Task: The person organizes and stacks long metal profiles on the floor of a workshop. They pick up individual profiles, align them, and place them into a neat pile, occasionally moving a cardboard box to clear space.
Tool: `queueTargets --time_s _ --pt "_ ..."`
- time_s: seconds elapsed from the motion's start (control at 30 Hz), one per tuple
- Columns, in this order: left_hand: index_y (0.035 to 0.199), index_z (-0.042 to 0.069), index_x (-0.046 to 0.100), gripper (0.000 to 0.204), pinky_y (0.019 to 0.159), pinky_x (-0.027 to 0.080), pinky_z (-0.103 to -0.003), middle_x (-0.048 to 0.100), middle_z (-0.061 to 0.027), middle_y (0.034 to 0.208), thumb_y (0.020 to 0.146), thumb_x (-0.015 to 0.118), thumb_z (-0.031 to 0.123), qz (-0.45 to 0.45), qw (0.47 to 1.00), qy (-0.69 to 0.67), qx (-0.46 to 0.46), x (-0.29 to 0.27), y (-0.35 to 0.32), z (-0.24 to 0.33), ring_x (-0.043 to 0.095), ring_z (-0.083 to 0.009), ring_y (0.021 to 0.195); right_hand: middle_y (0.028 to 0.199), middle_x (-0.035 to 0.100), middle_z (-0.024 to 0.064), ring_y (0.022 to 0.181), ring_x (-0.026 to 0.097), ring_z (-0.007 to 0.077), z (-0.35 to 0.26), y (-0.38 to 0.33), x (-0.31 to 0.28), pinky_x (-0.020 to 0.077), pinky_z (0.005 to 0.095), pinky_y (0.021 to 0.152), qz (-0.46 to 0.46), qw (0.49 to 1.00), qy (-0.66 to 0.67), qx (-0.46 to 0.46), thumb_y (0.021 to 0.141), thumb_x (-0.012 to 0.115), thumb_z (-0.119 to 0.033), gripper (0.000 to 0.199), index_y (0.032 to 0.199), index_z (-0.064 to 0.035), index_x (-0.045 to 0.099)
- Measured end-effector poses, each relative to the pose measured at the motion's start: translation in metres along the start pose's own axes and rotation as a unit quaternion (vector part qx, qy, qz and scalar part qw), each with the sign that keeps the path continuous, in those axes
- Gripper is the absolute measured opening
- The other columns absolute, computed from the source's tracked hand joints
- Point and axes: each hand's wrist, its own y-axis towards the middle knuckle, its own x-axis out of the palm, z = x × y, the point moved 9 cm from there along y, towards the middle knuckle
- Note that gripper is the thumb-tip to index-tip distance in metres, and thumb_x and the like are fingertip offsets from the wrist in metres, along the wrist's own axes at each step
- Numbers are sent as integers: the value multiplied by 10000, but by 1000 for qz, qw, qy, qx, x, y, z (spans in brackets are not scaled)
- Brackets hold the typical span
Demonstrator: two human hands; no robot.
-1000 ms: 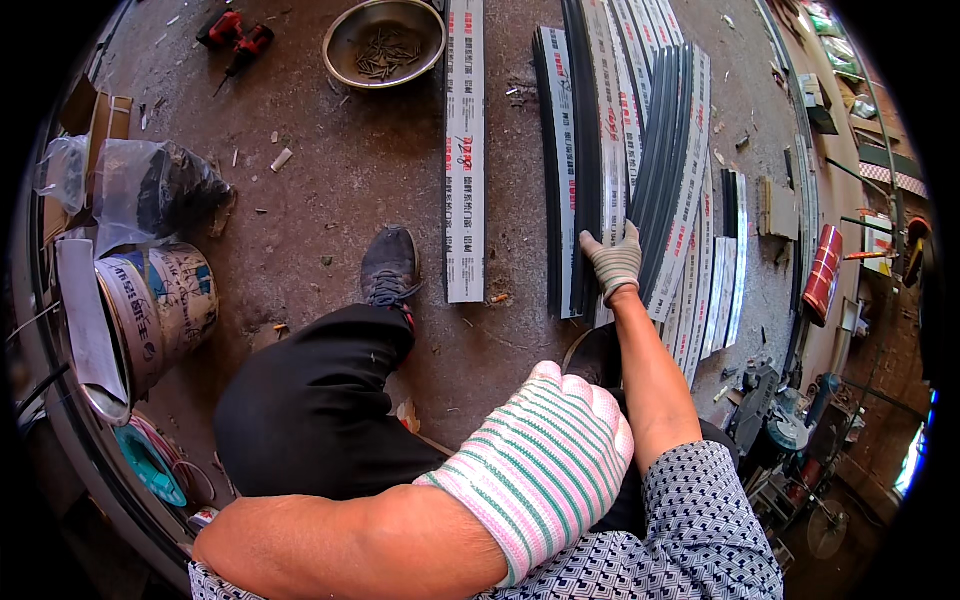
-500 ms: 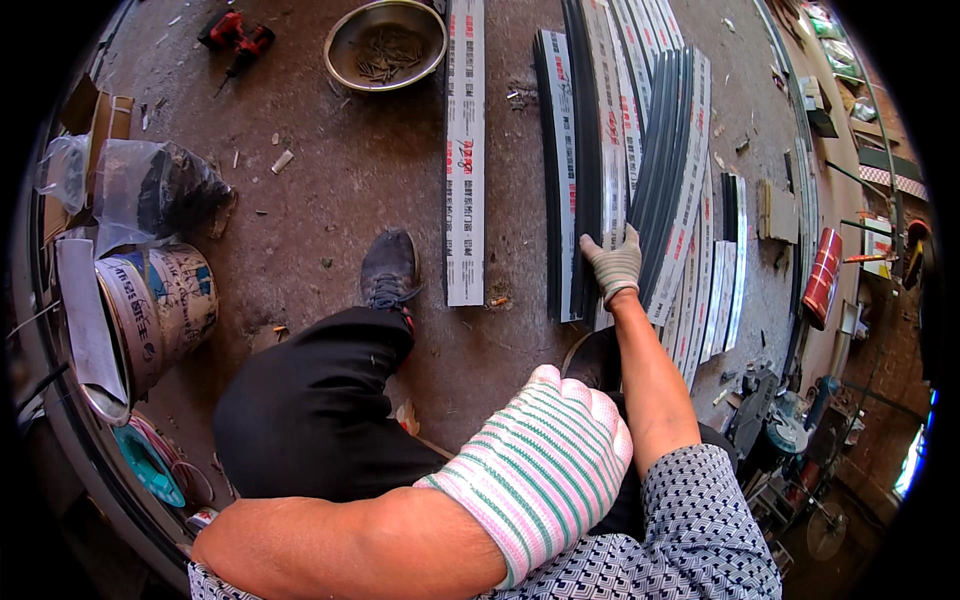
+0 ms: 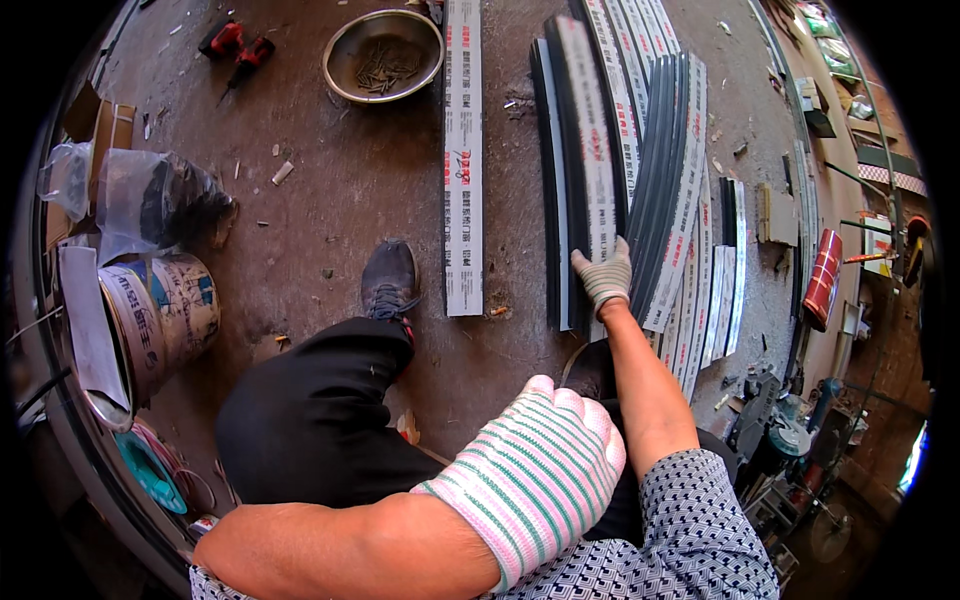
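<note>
My right hand (image 3: 604,277), in a striped knit glove, is closed around the near end of a long aluminium profile (image 3: 588,120) with white printed film and dark sides. That profile's far end is blurred by motion. Just left of it lies another film-covered profile (image 3: 555,190), partly hidden beneath it. To the right, several more dark and white profiles (image 3: 672,180) lie fanned out on the floor. Near my lap, my left hand (image 3: 545,475), in a glove with green and pink stripes, is bent into a fist. Its fingertips and anything inside are hidden.
A single profile (image 3: 463,200) lies lengthwise ahead of me. A metal bowl (image 3: 335,80) of small fasteners and a red and black drill (image 3: 255,62) are farther off. At left stand a paint bucket (image 3: 185,310) and a plastic bag (image 3: 130,185). Tools (image 3: 790,435) crowd the right.
My right hand has moved slightly left and toward me with the profile. The profile has shifted left, over its left neighbour, and its far end has swung. My left hand stays a fist.
</note>
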Motion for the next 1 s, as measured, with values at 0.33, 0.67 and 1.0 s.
queueTargets --time_s 0.33,0.67,1.0 --pt "1176 -45 644 488 938 531 -438 674 -140 982 881 723 336 -38 999 23 -10 5 2 -3 687 -296 940 1299 637 257 1205 640 390 10 -4 19 494 423 1072 -73 994 6 85 746 862 -495 942 1450 13 496" --pt "1179 -17 631 451 932 522 -413 663 -124 1005 900 732 323 -76 996 21 -41 3 12 -11 671 -301 953 1534 519 253 1407 534 343 61 18 53 420 411 1156 -257 921 164 241 844 736 -696 1085 1589 11 384" --pt "1218 -10 638 483 948 518 -433 674 -159 1104 876 761 308 -105 992 22 -69 3 29 -16 666 -333 1008 1595 444 256 1487 431 380 61 0 87 319 501 1225 -307 868 261 289 783 742 -778 1172 1616 -46 362"
